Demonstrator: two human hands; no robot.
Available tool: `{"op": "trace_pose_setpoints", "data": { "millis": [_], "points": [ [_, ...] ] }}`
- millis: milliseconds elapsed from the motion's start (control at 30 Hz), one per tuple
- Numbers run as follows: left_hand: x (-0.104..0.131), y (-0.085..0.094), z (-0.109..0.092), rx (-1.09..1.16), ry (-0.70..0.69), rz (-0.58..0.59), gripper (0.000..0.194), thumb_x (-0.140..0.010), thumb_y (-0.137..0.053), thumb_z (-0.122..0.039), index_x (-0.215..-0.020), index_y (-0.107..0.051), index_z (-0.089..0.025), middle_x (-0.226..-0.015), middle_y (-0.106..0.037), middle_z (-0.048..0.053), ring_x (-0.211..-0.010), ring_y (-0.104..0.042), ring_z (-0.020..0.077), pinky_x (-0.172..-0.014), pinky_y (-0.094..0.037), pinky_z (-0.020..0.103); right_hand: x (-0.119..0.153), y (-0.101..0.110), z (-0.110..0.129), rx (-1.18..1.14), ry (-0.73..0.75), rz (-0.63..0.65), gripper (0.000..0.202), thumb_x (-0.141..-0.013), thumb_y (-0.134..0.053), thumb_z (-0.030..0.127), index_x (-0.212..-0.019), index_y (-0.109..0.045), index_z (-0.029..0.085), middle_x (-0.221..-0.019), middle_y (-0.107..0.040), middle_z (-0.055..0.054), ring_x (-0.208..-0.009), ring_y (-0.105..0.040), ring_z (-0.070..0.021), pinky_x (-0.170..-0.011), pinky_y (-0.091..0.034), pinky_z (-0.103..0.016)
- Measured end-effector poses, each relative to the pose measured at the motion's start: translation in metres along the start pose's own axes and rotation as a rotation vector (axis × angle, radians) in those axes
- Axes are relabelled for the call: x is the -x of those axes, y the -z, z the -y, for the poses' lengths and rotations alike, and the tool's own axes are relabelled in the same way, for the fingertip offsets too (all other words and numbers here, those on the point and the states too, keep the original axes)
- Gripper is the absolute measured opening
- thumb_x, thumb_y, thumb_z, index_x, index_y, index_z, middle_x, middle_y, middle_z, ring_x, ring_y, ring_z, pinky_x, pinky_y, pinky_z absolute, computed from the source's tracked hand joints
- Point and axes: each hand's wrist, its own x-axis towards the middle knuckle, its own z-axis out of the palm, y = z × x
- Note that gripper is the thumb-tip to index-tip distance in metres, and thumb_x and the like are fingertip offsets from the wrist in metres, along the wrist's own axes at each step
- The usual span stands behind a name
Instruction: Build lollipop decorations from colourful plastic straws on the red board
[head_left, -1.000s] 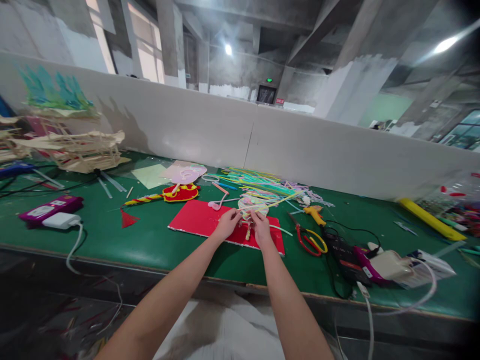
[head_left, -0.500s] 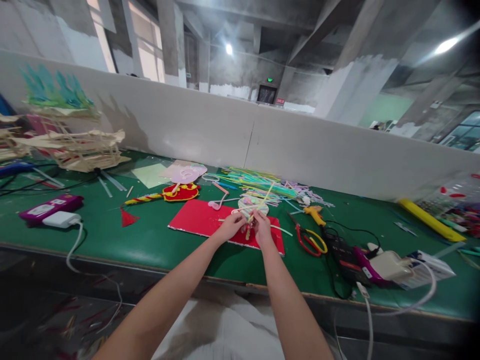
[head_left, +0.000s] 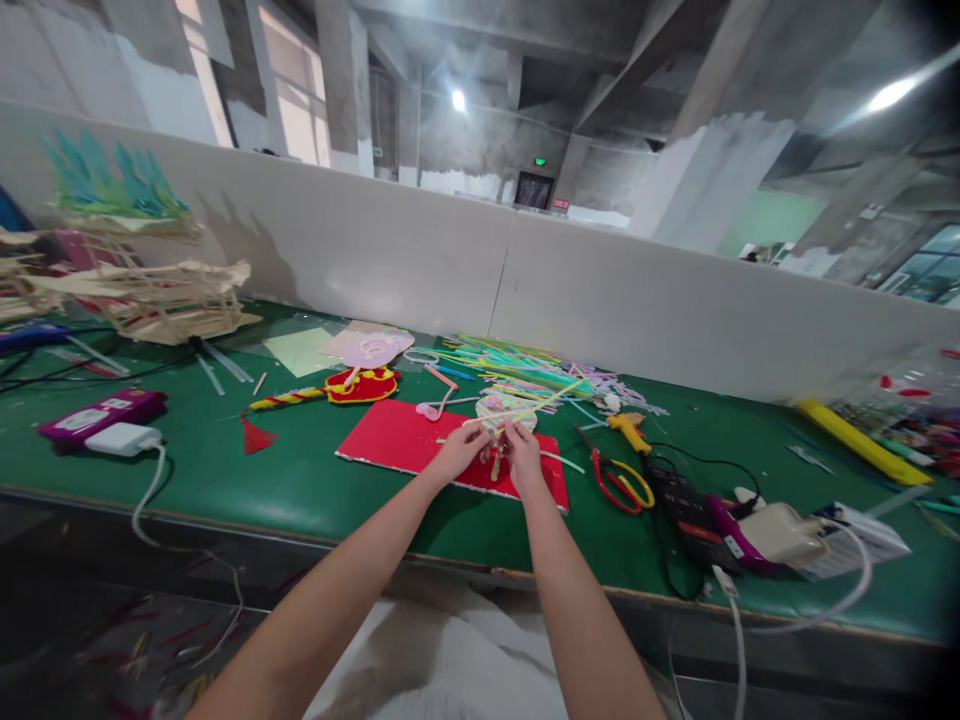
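From the head view, your left hand and right hand meet over the red board, midway along the front edge of the table and set back from it. Each grip looks narrow, fingertips pinched around thin stems; which hand has which stem I cannot tell. One yellow stem slants toward the back edge. To work them neatly, it probably helps to pinch close to the crossing and press lightly, as they look soft. Count one red board, one pair of scissors and one glue gun toward the right edge, one tasselled ornament toward the left, and one stem pile along the back edge, too tangled to number.
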Motion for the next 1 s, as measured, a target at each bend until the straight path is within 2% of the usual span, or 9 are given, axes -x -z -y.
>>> {"op": "trace_pose_setpoints", "data": {
  "millis": [167,367,467,667,833,1000],
  "points": [
    [0.001,0.000,-0.001,-0.020,-0.008,-0.002,0.024,-0.076,-0.044,-0.032,-0.059,-0.043,-0.014,-0.048,-0.047,-0.004,-0.047,-0.046,0.0079,-0.052,-0.038,0.021,-0.001,0.002,-0.001,-0.004,-0.018,0.007,0.022,-0.059,-0.064,0.038,-0.063,-0.059,0.017,-0.047,-0.051,0.004,-0.042,-0.041,-0.0080,-0.041,-0.029,-0.021],
    [0.002,-0.001,0.003,-0.006,-0.009,0.181,0.025,-0.075,-0.046,-0.034,-0.062,-0.045,-0.014,-0.046,-0.048,-0.004,-0.044,-0.047,0.0076,-0.048,-0.035,0.020,-0.003,0.004,-0.005,-0.008,-0.009,0.055,0.021,-0.059,-0.064,0.036,-0.058,-0.057,0.017,-0.045,-0.046,0.006,-0.041,-0.039,-0.0069,-0.042,-0.031,-0.021],
    [0.002,-0.002,0.004,0.018,0.000,0.202,0.026,-0.075,-0.047,-0.036,-0.062,-0.046,-0.013,-0.045,-0.048,-0.003,-0.043,-0.047,0.0076,-0.047,-0.035,0.020,-0.002,0.004,-0.005,-0.010,-0.002,0.049,0.020,-0.059,-0.065,0.035,-0.057,-0.058,0.017,-0.044,-0.045,0.006,-0.040,-0.039,-0.0066,-0.041,-0.030,-0.020],
    [0.001,-0.001,0.004,0.056,0.011,0.066,0.027,-0.074,-0.047,-0.038,-0.062,-0.045,-0.014,-0.047,-0.049,-0.003,-0.045,-0.047,0.0082,-0.050,-0.038,0.022,-0.001,0.002,-0.001,-0.014,0.001,-0.003,0.021,-0.059,-0.065,0.037,-0.063,-0.060,0.017,-0.045,-0.049,0.004,-0.040,-0.040,-0.0077,-0.039,-0.030,-0.021],
    [-0.003,0.003,0.009,0.080,0.026,-0.060,0.026,-0.074,-0.046,-0.037,-0.062,-0.045,-0.014,-0.048,-0.048,-0.004,-0.045,-0.047,0.0085,-0.050,-0.037,0.022,0.000,-0.001,-0.001,0.026,0.009,-0.027,0.023,-0.059,-0.065,0.037,-0.068,-0.063,0.016,-0.057,-0.060,0.000,-0.045,-0.045,-0.0088,-0.042,-0.033,-0.021],
    [-0.005,0.006,0.011,0.065,0.012,-0.106,0.026,-0.075,-0.044,-0.036,-0.061,-0.045,-0.014,-0.048,-0.047,-0.004,-0.045,-0.046,0.0078,-0.048,-0.035,0.021,0.000,-0.002,-0.002,0.039,0.016,-0.005,0.022,-0.060,-0.065,0.037,-0.068,-0.064,0.016,-0.060,-0.061,-0.001,-0.045,-0.044,-0.0080,-0.042,-0.033,-0.021]
  ]
}}
